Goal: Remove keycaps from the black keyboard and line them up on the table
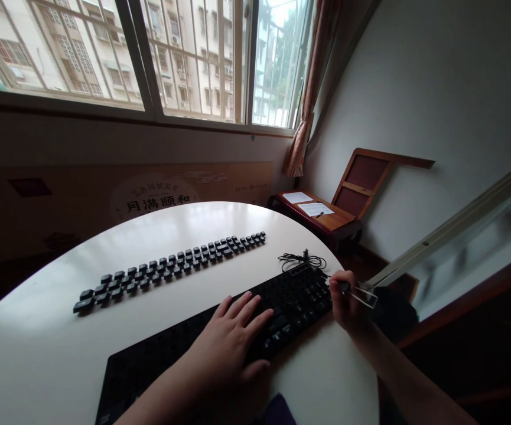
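A black keyboard (166, 333) lies aslant on the white round table, its left and middle part without keycaps and its right part still bearing several. My left hand (233, 330) rests flat across the middle of the keyboard, fingers spread. At the keyboard's right end, my right hand (348, 304) is closed around a wire keycap puller (365, 295); a wire loop sticks out to the right of the fingers. What the puller's other end touches is hard to make out. Loose black keycaps (166, 268) stand in rows on the table beyond the keyboard.
A coiled black cable (302, 258) lies behind the keyboard's right end. The white table (42, 342) has a curved edge. A low wooden stand (341, 219) with papers (315, 209) is beyond it, by the wall. Printed cardboard (211, 183) leans under the barred window.
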Action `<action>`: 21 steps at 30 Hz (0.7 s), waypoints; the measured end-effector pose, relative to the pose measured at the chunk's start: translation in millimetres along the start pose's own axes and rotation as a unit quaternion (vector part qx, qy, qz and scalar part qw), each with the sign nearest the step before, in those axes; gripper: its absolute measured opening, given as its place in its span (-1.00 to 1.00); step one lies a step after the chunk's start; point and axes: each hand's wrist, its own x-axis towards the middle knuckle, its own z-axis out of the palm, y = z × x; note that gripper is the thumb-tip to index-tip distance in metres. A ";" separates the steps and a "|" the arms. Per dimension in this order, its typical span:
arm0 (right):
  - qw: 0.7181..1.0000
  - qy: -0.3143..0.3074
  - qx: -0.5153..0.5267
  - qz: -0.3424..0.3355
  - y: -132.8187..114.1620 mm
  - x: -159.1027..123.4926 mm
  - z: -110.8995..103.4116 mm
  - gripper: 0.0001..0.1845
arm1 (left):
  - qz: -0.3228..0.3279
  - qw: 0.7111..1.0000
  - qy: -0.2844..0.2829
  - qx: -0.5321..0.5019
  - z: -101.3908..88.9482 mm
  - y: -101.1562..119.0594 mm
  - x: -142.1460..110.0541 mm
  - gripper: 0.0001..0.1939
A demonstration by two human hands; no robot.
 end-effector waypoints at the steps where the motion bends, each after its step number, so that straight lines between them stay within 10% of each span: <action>1: 0.999 -0.008 0.002 -0.045 -4.7 -1.2 -0.1 -0.94 | 0.001 1.000 0.000 0.004 -0.4 0.4 0.0 -0.23; 8: 0.955 -0.128 0.041 -0.264 -58.6 -8.6 2.9 -0.83 | 0.047 0.981 0.178 0.066 -12.0 8.4 -4.7 -0.47; 21: 0.953 -0.118 0.117 -0.253 -97.2 -12.8 14.8 -0.77 | 0.118 0.935 0.328 0.061 -17.5 11.0 -12.6 -0.81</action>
